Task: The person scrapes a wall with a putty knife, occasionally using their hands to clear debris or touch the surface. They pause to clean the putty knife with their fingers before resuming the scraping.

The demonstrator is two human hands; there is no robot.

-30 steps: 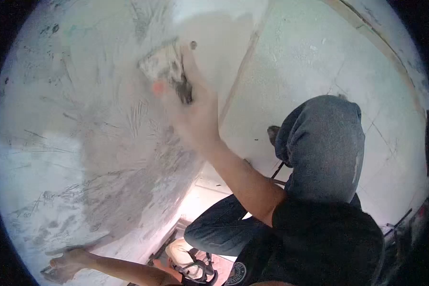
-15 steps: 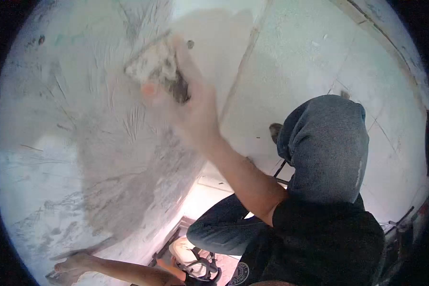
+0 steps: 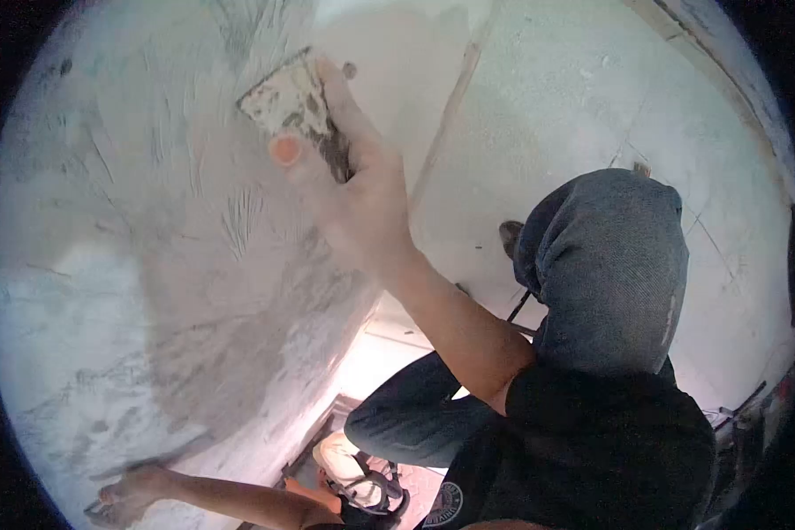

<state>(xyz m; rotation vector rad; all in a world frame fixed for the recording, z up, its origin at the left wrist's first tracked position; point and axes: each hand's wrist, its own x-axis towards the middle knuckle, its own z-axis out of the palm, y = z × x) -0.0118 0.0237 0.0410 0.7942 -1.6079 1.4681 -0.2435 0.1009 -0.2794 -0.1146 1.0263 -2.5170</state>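
My right hand is closed round a putty knife, its thumb pressed along the near side. Pale paste is smeared over the blade, with a dark part showing beside the palm. The blade's straight edge points up and left, close over the pale coated wall; whether it touches is hard to tell. At the lower left, my left hand is curled near the same wall. A dark thin edge shows by its fingers, but blur hides what it holds.
A joint strip divides the rough coated area from smoother panels. My bent knee in jeans is at the right. Below, something beige with dark straps lies beside my other leg.
My right hand and the putty knife have shifted slightly up and to the right across the wall. My left hand has hardly moved.
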